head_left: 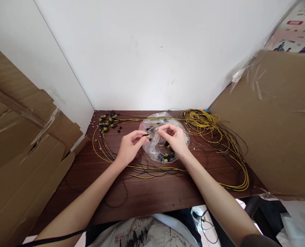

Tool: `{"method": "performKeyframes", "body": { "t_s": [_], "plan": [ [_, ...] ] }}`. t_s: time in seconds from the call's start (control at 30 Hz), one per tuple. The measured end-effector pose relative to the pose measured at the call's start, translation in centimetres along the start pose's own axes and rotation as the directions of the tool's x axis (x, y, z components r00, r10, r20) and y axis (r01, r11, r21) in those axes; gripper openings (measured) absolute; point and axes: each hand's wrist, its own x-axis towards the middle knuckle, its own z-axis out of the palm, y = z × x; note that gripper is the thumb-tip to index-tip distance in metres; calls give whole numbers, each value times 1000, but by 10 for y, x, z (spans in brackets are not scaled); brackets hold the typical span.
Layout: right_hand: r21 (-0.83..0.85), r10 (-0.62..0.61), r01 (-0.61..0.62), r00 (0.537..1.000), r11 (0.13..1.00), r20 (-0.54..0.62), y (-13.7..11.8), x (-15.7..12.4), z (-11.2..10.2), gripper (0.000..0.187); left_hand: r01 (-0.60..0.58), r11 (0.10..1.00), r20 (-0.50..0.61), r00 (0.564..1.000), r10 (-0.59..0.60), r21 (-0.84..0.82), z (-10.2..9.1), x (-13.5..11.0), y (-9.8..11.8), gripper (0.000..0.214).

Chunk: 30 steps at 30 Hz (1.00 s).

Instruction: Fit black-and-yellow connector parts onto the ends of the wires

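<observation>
My left hand is closed in a pinch on a small black-and-yellow connector above the middle of the table. A thin black wire runs from it to my right hand, whose thumb and forefinger pinch the wire. Beneath both hands lies a clear plastic bag with several black and yellow connectors in it. Whether the wire's end sits inside the connector is too small to tell.
Yellow and black wires lie coiled at the back right and loop along the right side. Several wired connectors are bunched at the back left. Cardboard panels flank the brown table, with a white wall behind.
</observation>
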Motion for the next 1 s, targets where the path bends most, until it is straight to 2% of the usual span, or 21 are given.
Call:
{"method": "performKeyframes", "body": {
  "t_s": [0.1, 0.47, 0.6, 0.77, 1.0],
  "plan": [
    [191, 82, -90, 995, 978, 47, 1, -1, 4, 23, 1, 1000, 2, 1000, -1, -23, 0, 0, 0, 23],
    [363, 175, -261, 951, 894, 255, 4, -5, 9, 24, -32, 999, 38, 999, 32, 15, 1, 0, 0, 22],
    [404, 190, -290, 944, 867, 269, 3, -4, 10, 23, -45, 999, 56, 997, 45, 0, 2, -1, 0, 22],
    [400, 120, -201, 968, 894, 220, 7, -4, 12, 17, -61, 997, 61, 996, 58, 49, 2, -2, 1, 19],
    [417, 158, -230, 967, 879, 200, 7, -4, 11, 22, -46, 990, 85, 996, 35, 134, 1, -2, 2, 23]
  ]
}}
